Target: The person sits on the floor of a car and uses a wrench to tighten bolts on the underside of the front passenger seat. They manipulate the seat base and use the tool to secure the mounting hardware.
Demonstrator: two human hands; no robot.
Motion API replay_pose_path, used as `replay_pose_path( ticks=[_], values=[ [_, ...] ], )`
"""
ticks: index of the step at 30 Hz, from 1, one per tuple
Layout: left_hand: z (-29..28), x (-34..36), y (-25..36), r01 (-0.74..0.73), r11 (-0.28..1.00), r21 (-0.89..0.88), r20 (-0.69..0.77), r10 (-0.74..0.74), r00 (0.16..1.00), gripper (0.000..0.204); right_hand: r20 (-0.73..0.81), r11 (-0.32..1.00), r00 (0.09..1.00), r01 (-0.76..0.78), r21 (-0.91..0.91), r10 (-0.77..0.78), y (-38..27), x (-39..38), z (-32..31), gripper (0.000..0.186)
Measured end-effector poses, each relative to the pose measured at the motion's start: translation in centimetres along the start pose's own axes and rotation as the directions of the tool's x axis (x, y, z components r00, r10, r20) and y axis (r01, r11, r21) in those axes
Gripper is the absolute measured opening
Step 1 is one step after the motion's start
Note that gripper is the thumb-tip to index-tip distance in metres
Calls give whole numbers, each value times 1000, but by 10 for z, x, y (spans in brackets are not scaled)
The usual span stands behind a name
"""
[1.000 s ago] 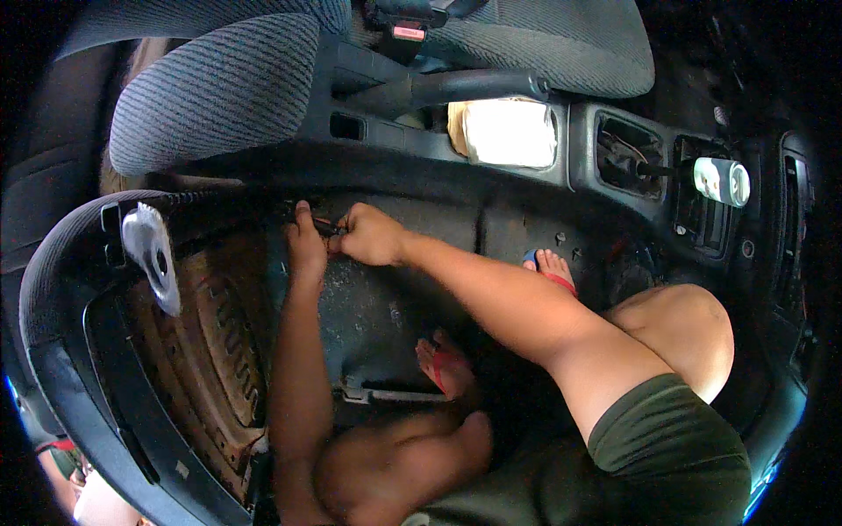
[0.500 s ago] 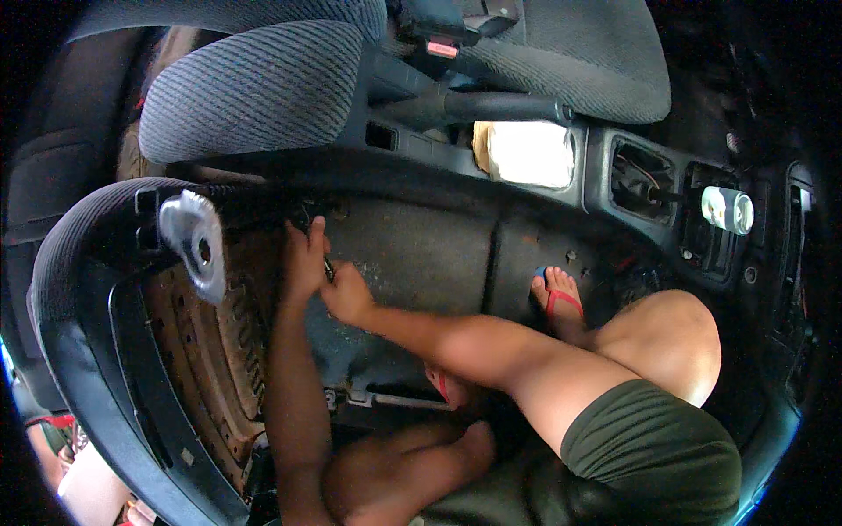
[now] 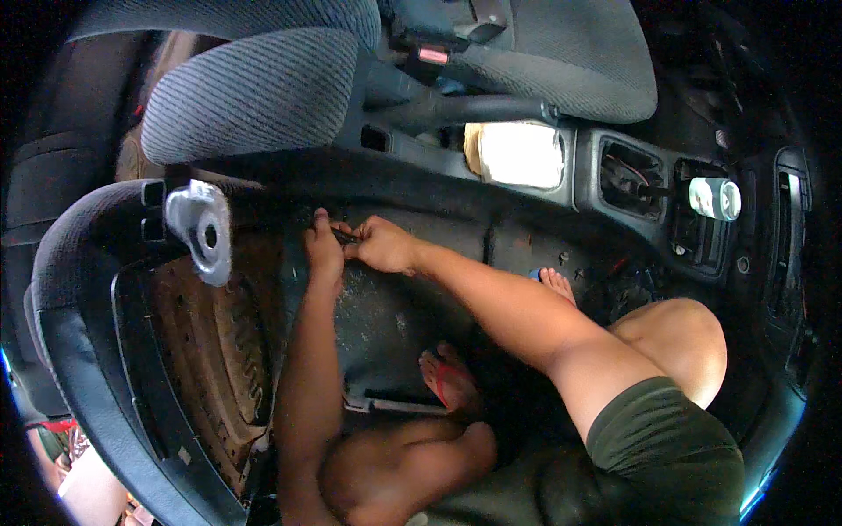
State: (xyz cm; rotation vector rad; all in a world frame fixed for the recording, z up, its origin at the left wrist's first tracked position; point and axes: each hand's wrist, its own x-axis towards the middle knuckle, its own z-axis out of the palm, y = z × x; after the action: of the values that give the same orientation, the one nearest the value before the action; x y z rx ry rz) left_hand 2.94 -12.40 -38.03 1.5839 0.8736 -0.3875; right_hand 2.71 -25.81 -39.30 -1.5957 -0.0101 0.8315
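Observation:
My left hand is closed, low by the car floor, near the foot of the centre console. Close beside it my right hand is closed too. Between them runs a slim dark hand tool, gripped by both; its exact kind is too small to make out. Just left of my hands lies a tipped car seat, its rusty brown underside pan facing up. A grey metal bracket with a round hole stands out from that seat.
A centre console with a handbrake lever runs along the far side. On it sit a bright white item and a can. Beyond is a grey striped seat. My sandalled foot rests on the dark floor.
Both hands have shifted right, and my right hand has risen level with the left. The tool now lies flatter between them. My near foot shows more fully.

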Motion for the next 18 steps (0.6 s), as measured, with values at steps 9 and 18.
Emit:
replay_pose_path(
  ticks=[9,18],
  values=[
    [-57,31,-19,-176,951,256,239,114,964,43,-341,966,940,68,249,22,13,-10,106,30],
    [-45,22,-19,-116,964,239,83,98,992,58,-317,997,946,53,-50,-66,8,-10,75,29]
  ],
)
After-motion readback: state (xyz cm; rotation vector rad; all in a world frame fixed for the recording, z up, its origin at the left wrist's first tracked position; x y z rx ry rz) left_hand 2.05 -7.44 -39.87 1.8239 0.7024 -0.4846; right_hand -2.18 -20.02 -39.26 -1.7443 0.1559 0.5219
